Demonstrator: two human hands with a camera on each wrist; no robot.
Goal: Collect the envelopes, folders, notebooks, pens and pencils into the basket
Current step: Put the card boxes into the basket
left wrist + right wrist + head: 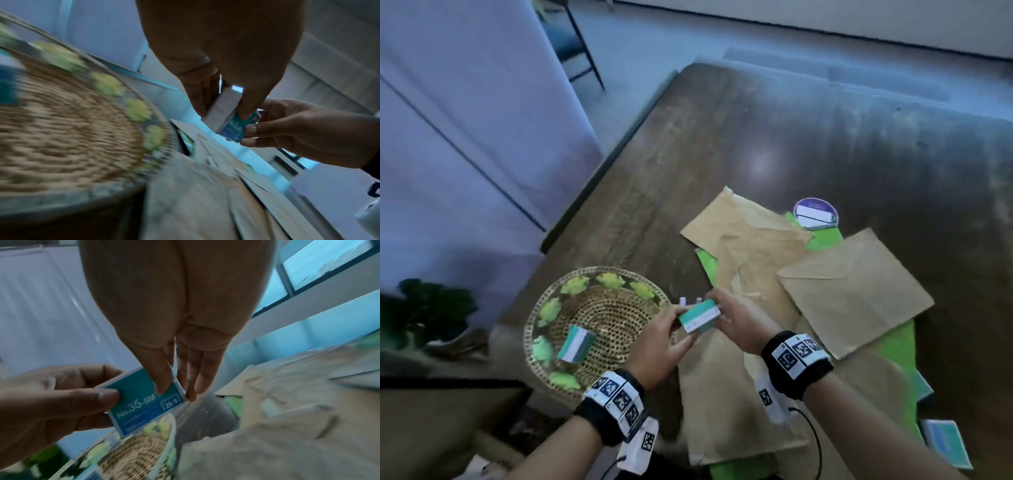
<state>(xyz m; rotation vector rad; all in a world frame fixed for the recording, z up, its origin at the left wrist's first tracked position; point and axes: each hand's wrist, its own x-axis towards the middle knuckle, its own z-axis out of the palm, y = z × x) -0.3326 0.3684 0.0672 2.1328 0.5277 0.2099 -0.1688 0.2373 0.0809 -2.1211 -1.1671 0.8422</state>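
I have both hands, left hand (pixel 659 337) and right hand (pixel 736 323), pinching 1 staple box (pixel 699 316) beside the basket (pixel 544 305); next I release right, lower it in. Envelopes (pixel 856 291) wait on the bench (pixel 825 144).

The basket (pixel 599 329) sits on the desk (pixel 825 154) near its left edge, with one small box (pixel 576 343) lying in it. Just right of the basket, a second box (pixel 700 316) hangs above the desk (both hands on it). Farther right of the basket lie overlapping envelopes (pixel 852 294) on folders (pixel 900 346); a round sticker (pixel 815 212) lies beyond them.
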